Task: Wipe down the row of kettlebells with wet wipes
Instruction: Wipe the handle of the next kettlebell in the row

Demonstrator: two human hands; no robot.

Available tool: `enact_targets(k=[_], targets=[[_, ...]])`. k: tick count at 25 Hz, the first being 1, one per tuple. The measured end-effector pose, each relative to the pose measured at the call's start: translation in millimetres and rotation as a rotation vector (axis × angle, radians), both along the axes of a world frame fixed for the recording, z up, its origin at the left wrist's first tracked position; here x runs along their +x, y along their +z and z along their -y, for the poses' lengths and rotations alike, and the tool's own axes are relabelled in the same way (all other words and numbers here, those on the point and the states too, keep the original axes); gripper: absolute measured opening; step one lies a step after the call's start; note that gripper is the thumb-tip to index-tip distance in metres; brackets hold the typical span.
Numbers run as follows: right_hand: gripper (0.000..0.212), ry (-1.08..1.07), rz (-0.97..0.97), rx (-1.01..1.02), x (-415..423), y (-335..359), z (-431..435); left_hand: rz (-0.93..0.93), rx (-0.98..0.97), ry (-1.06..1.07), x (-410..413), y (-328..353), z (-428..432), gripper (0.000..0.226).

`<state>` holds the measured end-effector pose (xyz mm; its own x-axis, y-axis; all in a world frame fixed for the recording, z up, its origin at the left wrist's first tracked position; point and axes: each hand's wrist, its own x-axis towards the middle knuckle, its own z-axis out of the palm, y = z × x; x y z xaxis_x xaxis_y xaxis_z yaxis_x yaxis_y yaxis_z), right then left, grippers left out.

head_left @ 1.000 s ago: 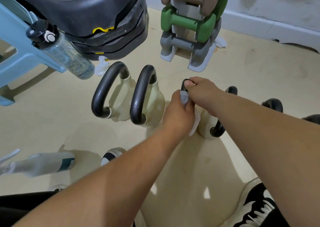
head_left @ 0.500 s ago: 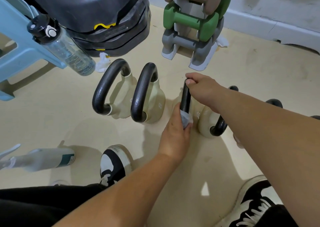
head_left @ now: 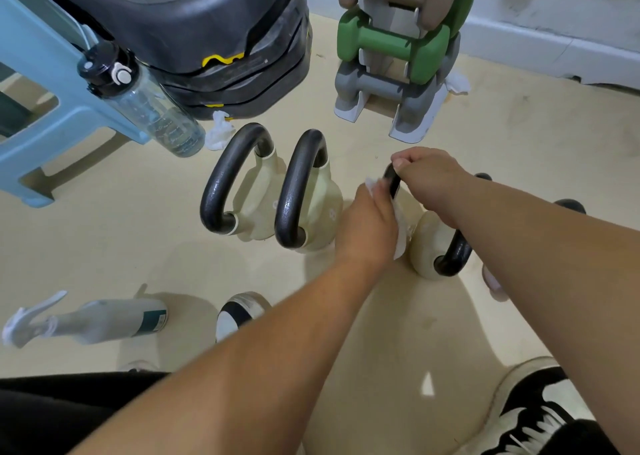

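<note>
Left hand: your left hand curls around a white wet wipe and holds it against the left side of the black handle on the third kettlebell. One corner of the wipe pokes out above your fingers, and a longer flap hangs below your palm.
Right hand: your right hand wraps its fingers over the far, top end of that same handle.
Third kettlebell: its cream body sits on the floor, just right of the second one. Your hands hide much of it, so you cannot tell whether it stands straight or leans.
Rest of the row: the first kettlebell and the second kettlebell stand just beside each other, left of your hands. Another black handle shows to the right, past your right forearm.
Far side: a dumbbell rack stands beyond your hands. Stacked black step platforms sit to its left.
Far left: a clear water bottle is in front of a blue stool, with a crumpled wipe on the floor near the first kettlebell.
Near left: a spray bottle is well apart from the row.
Near edge: your shoes show low in view.
</note>
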<state>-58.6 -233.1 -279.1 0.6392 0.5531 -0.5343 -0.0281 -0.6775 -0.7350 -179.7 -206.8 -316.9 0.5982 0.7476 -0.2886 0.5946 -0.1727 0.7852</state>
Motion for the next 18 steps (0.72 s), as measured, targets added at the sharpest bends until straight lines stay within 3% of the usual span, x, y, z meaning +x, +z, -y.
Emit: enact_targets(k=[4,10,14,18], targets=[[0.032,0.047,0.051,-0.038,1,1,-6,0.153,0.082,-0.05,-45,-14,27,0.023],[0.033,0.092,0.068,-0.034,0,2,-4,-0.198,0.187,-0.155,8,0,-31,0.046],[0.031,0.067,0.037,-0.068,0,-1,-5,-0.169,0.187,-0.249,-13,4,-46,0.041],[0.034,0.077,-0.041,-0.012,-11,4,-6,-0.113,0.092,0.03,-8,-2,-12,0.044]])
